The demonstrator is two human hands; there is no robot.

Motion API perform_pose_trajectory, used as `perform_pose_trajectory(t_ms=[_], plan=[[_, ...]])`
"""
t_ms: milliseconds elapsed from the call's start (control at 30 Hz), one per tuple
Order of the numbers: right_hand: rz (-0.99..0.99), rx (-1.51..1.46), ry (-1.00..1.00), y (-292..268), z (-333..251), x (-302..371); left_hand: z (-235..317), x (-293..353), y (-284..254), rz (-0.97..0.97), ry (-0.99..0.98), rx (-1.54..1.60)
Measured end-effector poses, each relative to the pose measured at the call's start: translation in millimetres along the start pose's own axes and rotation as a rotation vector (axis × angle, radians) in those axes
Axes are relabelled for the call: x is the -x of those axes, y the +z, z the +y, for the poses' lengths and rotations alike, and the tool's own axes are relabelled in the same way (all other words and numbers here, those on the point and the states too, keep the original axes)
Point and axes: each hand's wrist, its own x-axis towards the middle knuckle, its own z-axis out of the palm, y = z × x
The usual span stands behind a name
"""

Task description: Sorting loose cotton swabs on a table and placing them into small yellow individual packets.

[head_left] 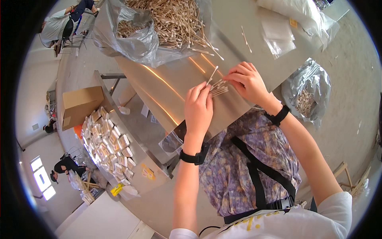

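Observation:
Over a shiny metal table (159,89), my left hand (197,109) is closed on a small bunch of wooden cotton swabs (219,91). One cotton swab (213,74) sticks up from its fingertips at an angle. My right hand (250,84) pinches at the right end of the bunch, fingers bent together; exactly which swabs lie between them is hard to see. Beyond both hands, a big heap of cotton swabs (175,24) spills from an open clear plastic bag (149,53). A couple of loose swabs (244,39) lie on the table to the right of the heap.
Flat clear plastic bags (278,46) lie at the table's far right. Beside the right edge hangs a plastic bag (322,87) with swabs inside. On the left, a side table (153,185) carries many small packs (111,139) and a cardboard box (81,104). Two people (57,30) (69,165) are farther left.

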Motion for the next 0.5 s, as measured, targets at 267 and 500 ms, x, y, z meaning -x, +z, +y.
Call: perform_pose_trajectory(t_ms=[267, 500], plan=[[0.014, 0.006, -0.032, 0.6, -6.1, -1.8, 5.6, 6.6, 10.4, 0.129, -0.009, 0.055], [0.024, 0.031, -0.010, -2.0, 1.2, 0.5, -8.5, 18.3, 5.2, 0.199, -0.003, 0.011]])
